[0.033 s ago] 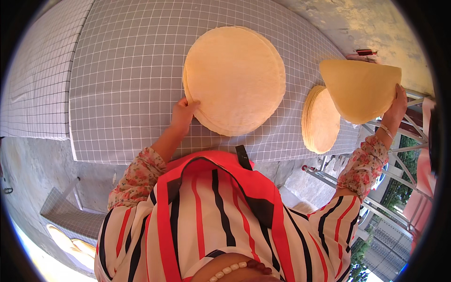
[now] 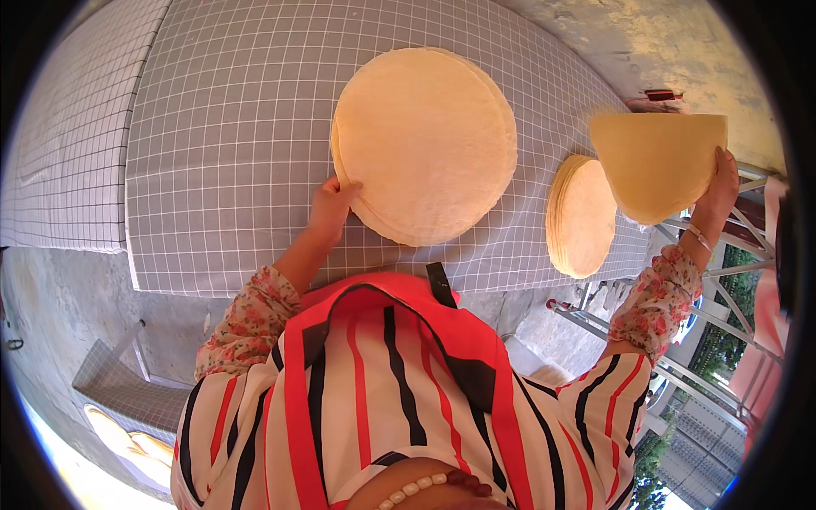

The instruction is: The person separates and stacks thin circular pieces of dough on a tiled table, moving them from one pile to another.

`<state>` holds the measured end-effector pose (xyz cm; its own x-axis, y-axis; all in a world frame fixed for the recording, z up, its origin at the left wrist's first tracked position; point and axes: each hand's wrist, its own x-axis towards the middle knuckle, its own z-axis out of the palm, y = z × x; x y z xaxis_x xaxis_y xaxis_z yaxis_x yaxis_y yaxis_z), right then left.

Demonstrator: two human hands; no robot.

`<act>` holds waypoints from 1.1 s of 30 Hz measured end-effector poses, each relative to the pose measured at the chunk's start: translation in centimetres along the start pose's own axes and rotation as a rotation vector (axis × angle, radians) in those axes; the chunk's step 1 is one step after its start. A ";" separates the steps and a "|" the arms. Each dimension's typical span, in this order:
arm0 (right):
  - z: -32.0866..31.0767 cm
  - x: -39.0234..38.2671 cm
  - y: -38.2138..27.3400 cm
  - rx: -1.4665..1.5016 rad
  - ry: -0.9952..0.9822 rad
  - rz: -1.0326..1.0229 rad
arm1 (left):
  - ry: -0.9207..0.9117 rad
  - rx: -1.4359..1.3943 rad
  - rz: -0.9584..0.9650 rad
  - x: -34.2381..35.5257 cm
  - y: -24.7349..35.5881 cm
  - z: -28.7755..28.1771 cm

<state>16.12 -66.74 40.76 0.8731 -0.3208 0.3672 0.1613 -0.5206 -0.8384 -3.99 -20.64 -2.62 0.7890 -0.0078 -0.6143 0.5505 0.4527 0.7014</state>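
gripped at its right edge, a folded pale flatbread (image 2: 659, 161) hangs in the right hand (image 2: 718, 191) at the upper right, fingers hidden behind it. left hand (image 2: 333, 204) rests fingertips on the big flatbread stack (image 2: 425, 140) at centre, open, grasping nothing. both stacks lie on grey checked cloth (image 2: 229, 153); the smaller stack (image 2: 580, 217) is partly covered by the lifted piece.

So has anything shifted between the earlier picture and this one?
Nothing visibly changed. The left hand rests at the edge of the big stack of flatbreads, the right hand holds a folded flatbread up, and the smaller stack lies on the checked cloth.
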 end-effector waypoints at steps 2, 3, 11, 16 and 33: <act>4.0 -3.4 -1.0 -0.104 -0.129 -0.117 | -0.010 -0.047 0.029 -0.7 0.9 0.6; 6.4 -5.6 -1.3 -0.152 -0.217 -0.164 | -0.015 -0.069 0.042 -0.9 1.2 0.9; 31.0 -33.3 10.0 -0.464 -0.734 -0.767 | 0.007 -0.079 0.101 -0.6 0.7 0.8; 33.3 -37.4 12.3 -0.462 -0.830 -0.612 | 0.036 -0.090 0.109 -0.7 -0.3 -0.1; 18.8 -14.6 -6.8 -0.625 -0.619 -0.766 | -0.007 -0.133 0.003 -0.7 0.1 1.8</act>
<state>10.95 -43.59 33.55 0.7488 0.5973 0.2872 0.6392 -0.7654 -0.0748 -3.98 -22.20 -1.43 0.7925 -0.0124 -0.6097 0.5079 0.5668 0.6487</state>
